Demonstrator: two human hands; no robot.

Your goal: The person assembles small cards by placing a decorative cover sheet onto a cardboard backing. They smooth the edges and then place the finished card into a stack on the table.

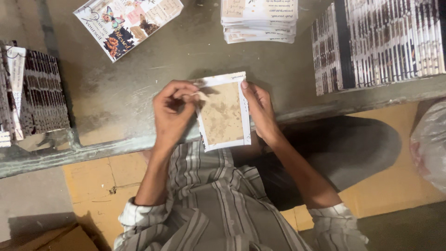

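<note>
You are working over a grey, worn table [139, 88] with scratches and pale stains on its top. On the far left of it lies a row of dark patterned booklets [39, 95], packed side by side. At the top left lies a flat printed sheet [127, 23] with butterflies and flowers. At the top middle you see a small stack of pale cards [259, 21]. On the right stands a long row of striped booklets [378, 44], near the table's edge.

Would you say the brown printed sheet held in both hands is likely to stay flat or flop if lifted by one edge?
The brown printed sheet looks thin, so it would probably bend if held by one edge. It seems light: the left hand and right hand pinch it with fingertips only. Its thinness suggests it could crease or tear easily.
</note>
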